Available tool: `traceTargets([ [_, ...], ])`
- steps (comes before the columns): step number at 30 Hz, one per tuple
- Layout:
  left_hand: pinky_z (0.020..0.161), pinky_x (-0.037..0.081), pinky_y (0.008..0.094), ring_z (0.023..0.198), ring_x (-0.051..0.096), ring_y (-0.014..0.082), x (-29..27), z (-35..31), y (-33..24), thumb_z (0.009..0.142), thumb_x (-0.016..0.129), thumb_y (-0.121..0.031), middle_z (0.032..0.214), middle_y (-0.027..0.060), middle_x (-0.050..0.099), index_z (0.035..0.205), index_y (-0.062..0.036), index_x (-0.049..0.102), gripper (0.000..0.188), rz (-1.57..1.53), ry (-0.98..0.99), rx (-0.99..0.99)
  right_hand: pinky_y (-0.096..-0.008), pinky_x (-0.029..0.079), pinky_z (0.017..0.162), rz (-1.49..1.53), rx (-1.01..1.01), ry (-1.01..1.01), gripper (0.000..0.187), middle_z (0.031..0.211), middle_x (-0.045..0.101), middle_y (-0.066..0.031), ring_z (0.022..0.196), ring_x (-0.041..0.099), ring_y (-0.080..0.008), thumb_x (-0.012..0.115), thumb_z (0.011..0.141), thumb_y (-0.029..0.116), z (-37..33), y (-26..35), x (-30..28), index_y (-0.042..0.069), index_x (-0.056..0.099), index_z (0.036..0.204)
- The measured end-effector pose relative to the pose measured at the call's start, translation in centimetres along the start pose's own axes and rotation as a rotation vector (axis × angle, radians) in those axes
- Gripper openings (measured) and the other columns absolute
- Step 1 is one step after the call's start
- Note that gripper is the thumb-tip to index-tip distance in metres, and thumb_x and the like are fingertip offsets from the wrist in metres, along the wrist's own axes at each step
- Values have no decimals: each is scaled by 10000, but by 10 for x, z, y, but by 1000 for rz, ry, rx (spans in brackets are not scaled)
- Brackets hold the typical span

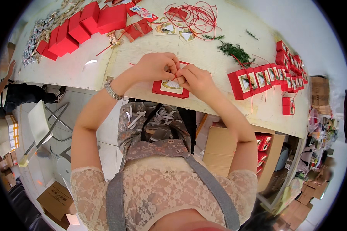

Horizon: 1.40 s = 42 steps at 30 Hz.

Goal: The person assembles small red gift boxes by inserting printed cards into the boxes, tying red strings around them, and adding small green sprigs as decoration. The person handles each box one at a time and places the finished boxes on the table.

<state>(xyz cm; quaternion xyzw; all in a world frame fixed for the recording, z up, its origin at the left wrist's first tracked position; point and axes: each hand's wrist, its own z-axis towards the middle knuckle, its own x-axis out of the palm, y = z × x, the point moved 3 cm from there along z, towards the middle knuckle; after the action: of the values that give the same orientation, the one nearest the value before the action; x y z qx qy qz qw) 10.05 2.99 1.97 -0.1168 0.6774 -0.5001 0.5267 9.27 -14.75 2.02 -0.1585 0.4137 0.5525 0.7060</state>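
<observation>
Red box (169, 87) lies flat at the table edge, directly under both hands, long axis left to right. Left hand (157, 66) and right hand (194, 79) meet above it, fingertips pinched together on red string (176, 72); both equally near.

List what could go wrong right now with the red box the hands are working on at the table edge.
The red box lies right at the table edge near the person; a tug from the left hand or right hand might slide it off into the lap. Both hands meet over its top and hide what the fingertips pinch, so a slip there may go unseen. The loose red cord lies tangled and could snag when pulled.
</observation>
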Motion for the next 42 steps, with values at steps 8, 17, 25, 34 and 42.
traceTargets([
  [8,617,458,249,733,570,116,15,-17,-8,704,651,17,1075,29,631,714,-7,591,65,-125,-300,-95,-357,511,595,-176,228,-58,150,774,584,-42,704,628,-201,714,744,115,-6,11,-6,80,618,853],
  [17,814,516,370,1070,587,274,5,-51,-42,686,652,-38,1268,95,546,764,-38,524,150,422,-272,-143,-335,515,735,266,618,431,171,976,663,-59,802,651,-209,690,846,206,-7,-51,-42,130,704,999],
  [25,902,510,390,1259,483,318,34,-55,-38,778,710,-112,1212,89,558,1012,-61,595,266,476,-465,-21,-411,520,788,-561,459,471,153,980,661,-57,997,607,-260,604,823,116,8,-236,-41,139,717,923],
  [34,757,551,338,1221,541,271,44,-55,-33,814,676,-123,1137,37,602,980,-76,596,190,596,-501,5,-375,467,801,-939,38,629,50,810,617,-1,931,591,-185,634,715,103,39,-73,-116,124,679,711],
  [42,654,544,300,1168,600,200,45,-52,-28,820,682,-129,1091,-12,642,915,-105,580,142,579,-584,46,-365,456,884,-581,-242,256,70,831,573,9,918,558,-162,630,674,110,27,-8,-57,89,636,740],
])
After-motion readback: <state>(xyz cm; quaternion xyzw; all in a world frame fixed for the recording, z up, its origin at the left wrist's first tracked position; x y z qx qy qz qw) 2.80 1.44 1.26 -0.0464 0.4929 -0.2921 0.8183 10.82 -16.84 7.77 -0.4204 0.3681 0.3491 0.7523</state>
